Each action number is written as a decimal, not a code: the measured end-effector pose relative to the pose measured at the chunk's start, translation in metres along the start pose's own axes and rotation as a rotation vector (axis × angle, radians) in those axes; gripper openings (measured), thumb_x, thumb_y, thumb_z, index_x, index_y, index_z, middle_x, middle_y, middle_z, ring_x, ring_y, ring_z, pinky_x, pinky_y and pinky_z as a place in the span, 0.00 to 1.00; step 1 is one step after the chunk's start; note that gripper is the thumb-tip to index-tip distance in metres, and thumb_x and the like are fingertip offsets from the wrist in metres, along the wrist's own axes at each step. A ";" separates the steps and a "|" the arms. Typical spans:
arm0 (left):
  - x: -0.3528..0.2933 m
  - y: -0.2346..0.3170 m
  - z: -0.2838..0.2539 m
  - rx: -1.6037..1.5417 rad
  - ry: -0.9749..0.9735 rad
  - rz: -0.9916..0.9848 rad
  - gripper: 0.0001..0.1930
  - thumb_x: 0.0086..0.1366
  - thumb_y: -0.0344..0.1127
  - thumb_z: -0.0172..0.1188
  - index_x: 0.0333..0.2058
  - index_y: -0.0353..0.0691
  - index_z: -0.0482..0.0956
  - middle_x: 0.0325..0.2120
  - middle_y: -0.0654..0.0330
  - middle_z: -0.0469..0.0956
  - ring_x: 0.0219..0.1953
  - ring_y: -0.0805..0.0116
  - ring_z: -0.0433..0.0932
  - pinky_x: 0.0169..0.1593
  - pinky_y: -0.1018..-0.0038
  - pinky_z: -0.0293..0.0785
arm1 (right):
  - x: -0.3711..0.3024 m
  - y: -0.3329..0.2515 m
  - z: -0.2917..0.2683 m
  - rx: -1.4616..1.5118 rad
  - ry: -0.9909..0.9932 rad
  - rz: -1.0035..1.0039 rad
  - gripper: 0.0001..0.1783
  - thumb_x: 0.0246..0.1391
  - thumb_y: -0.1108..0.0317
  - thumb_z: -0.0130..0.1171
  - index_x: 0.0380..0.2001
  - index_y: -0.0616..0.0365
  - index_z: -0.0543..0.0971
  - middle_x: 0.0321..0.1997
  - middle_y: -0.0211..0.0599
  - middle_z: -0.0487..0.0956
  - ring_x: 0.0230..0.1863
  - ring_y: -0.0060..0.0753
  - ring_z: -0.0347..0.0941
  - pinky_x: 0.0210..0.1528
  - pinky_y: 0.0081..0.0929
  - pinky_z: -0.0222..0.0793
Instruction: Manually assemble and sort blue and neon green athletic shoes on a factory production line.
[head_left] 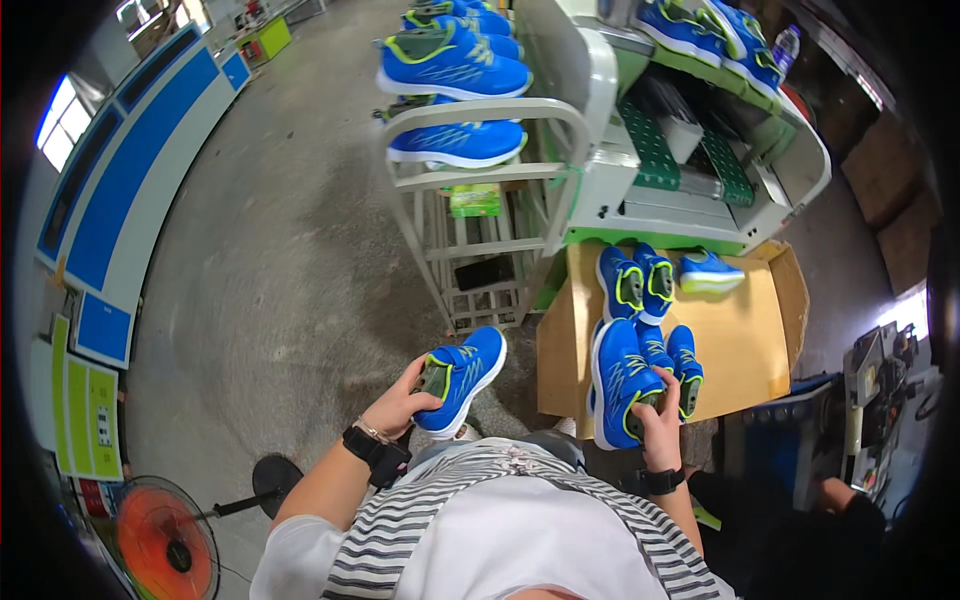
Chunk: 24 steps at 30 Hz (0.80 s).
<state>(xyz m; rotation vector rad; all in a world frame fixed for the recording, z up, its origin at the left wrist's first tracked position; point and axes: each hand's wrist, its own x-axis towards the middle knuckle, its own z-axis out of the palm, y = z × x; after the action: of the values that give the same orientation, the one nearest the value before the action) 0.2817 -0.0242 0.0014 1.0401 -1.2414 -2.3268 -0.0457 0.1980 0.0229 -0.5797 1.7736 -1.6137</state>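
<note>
My left hand (396,402) grips a blue sneaker (470,372) by its heel opening, with the white sole turned to the right and the toe pointing away. My right hand (659,428) is closed at the heel of another blue sneaker (617,362), held over the near left part of a cardboard box (745,370). This sneaker has yellow-green laces and trim, and its toe points away. Beside and beyond it, several more blue sneakers (684,352) are on the box, partly hidden by the held one. A single sneaker (710,272) lies on its own at the far side.
Ahead stands a metal rack (480,112) bearing several blue sneakers (455,62). Right of it is a conveyor machine (610,185) with green belts and sneakers on top. An orange fan (165,535) stands at lower left. Another person's hand (836,494) shows at lower right.
</note>
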 end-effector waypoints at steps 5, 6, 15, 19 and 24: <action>-0.061 -0.023 -0.047 -0.054 0.224 0.033 0.42 0.52 0.24 0.61 0.67 0.36 0.54 0.58 0.55 0.66 0.59 0.64 0.67 0.63 0.69 0.61 | 0.004 -0.015 0.074 -0.048 -0.200 0.000 0.35 0.46 0.78 0.55 0.61 0.56 0.62 0.51 0.41 0.71 0.48 0.31 0.70 0.52 0.26 0.67; -0.073 -0.028 -0.053 -0.126 0.258 0.034 0.42 0.53 0.24 0.61 0.67 0.36 0.54 0.57 0.55 0.68 0.58 0.64 0.68 0.63 0.69 0.61 | 0.004 -0.022 0.088 -0.049 -0.267 0.050 0.36 0.45 0.79 0.55 0.61 0.56 0.62 0.53 0.40 0.71 0.51 0.32 0.69 0.55 0.27 0.65; -0.132 -0.043 -0.089 -0.422 0.577 0.220 0.42 0.52 0.19 0.56 0.67 0.38 0.54 0.57 0.55 0.69 0.59 0.61 0.69 0.63 0.66 0.64 | 0.058 -0.019 0.222 -0.120 -0.805 -0.061 0.40 0.45 0.77 0.57 0.65 0.57 0.59 0.62 0.39 0.67 0.64 0.33 0.62 0.67 0.29 0.53; -0.134 -0.031 -0.115 -0.450 0.650 0.273 0.40 0.54 0.18 0.55 0.67 0.39 0.55 0.57 0.54 0.70 0.57 0.61 0.70 0.61 0.67 0.66 | 0.078 -0.018 0.292 -0.065 -0.944 -0.011 0.38 0.46 0.76 0.57 0.64 0.55 0.61 0.59 0.38 0.67 0.62 0.31 0.62 0.65 0.28 0.56; -0.111 0.023 -0.165 -0.492 0.712 0.379 0.39 0.56 0.19 0.53 0.68 0.38 0.53 0.57 0.54 0.69 0.58 0.60 0.70 0.62 0.65 0.66 | 0.120 -0.020 0.387 -0.142 -1.138 -0.212 0.35 0.49 0.73 0.57 0.63 0.53 0.61 0.58 0.39 0.67 0.59 0.31 0.63 0.61 0.27 0.61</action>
<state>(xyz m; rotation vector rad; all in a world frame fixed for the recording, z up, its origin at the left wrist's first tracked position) 0.4757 -0.0722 0.0112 1.1659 -0.4964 -1.6137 0.1505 -0.1569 0.0139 -1.4281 0.9591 -0.9026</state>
